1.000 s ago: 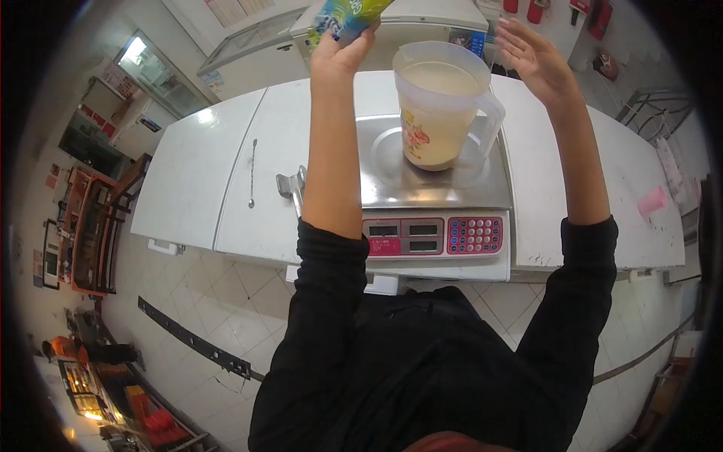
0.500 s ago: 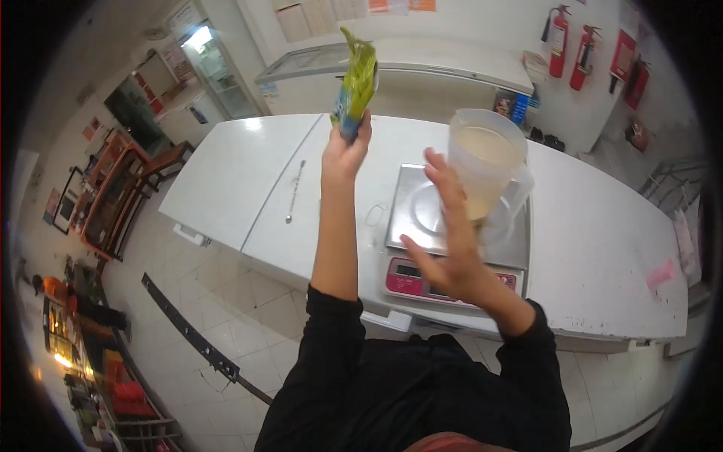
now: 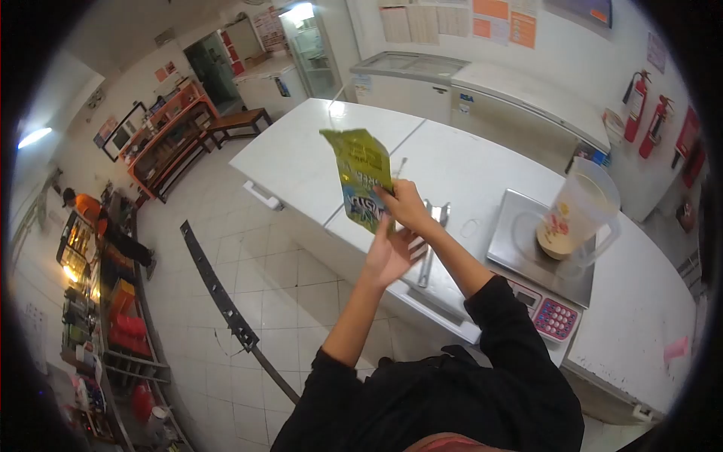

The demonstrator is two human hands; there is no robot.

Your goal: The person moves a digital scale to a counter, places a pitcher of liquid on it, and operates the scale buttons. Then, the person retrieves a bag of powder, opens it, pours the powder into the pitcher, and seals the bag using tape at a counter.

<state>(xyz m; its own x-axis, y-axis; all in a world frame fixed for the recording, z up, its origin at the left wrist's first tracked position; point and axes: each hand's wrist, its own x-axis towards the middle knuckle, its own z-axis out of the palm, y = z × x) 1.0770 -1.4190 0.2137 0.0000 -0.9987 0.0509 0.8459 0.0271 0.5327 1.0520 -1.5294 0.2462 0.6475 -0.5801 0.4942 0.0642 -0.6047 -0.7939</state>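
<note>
My right hand (image 3: 409, 205) grips the right edge of a green and blue printed pouch (image 3: 363, 177), with the thumb on its front. The pouch is tilted in front of me, its printing upside down. Just below, my left hand (image 3: 392, 255) has its thumb at the pouch's lower corner and its other fingers spread apart. To the right, a clear plastic pitcher (image 3: 578, 211) with red flower prints and tan liquid inside stands on the steel plate of a digital scale (image 3: 506, 239). A long metal utensil (image 3: 428, 260) lies on the white tabletop beside my right forearm.
The white worktop (image 3: 301, 154), apparently a chest freezer lid, has front handles (image 3: 262, 196). A thin metal stirrer (image 3: 400, 166) is partly hidden behind the pouch. A pink scrap (image 3: 676, 348) lies at the right. A person in orange (image 3: 92, 211) stands far left.
The pouch came down and turned its printed front to me. My right hand left the pitcher side and took hold of the pouch; my left hand's fingers spread. The view swung left.
</note>
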